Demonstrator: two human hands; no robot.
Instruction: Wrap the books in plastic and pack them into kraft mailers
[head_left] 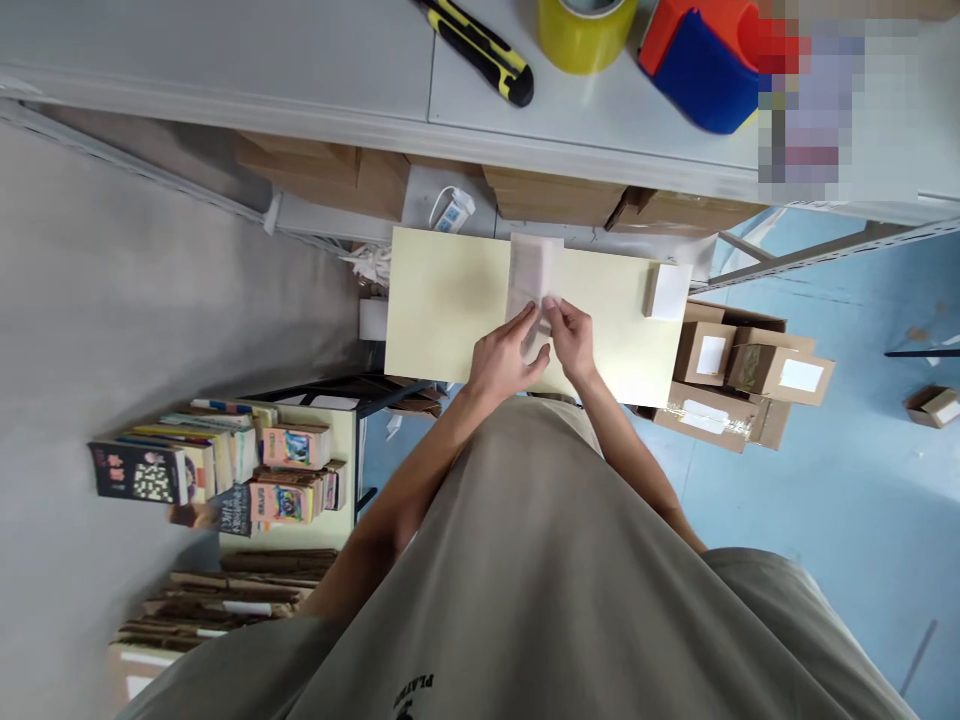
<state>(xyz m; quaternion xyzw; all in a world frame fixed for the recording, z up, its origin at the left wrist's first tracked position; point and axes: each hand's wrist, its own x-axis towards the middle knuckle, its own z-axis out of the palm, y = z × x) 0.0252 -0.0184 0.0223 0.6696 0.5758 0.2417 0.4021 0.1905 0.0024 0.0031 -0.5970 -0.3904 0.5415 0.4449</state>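
A whitish, translucent strip of wrap (535, 268) lies across the pale yellow tabletop (450, 300); I cannot make out its exact material or whether something is inside it. My left hand (501, 362) rests at the strip's near left side, fingers stretched onto it and thumb apart. On the strip's right edge, my right hand (571, 338) pinches it between thumb and curled fingers. The strip's near end is partly hidden by both hands. A small white box (669, 292) stands at the right end of the tabletop.
The grey shelf (300, 70) ahead holds a yellow-black utility knife (484, 55), yellow tape roll (585, 35) and red-blue tape dispenser (705, 70). Below are cardboard boxes (555, 195) and a power strip (454, 212). Cartons (750, 370) sit right; books (217, 450) stand left.
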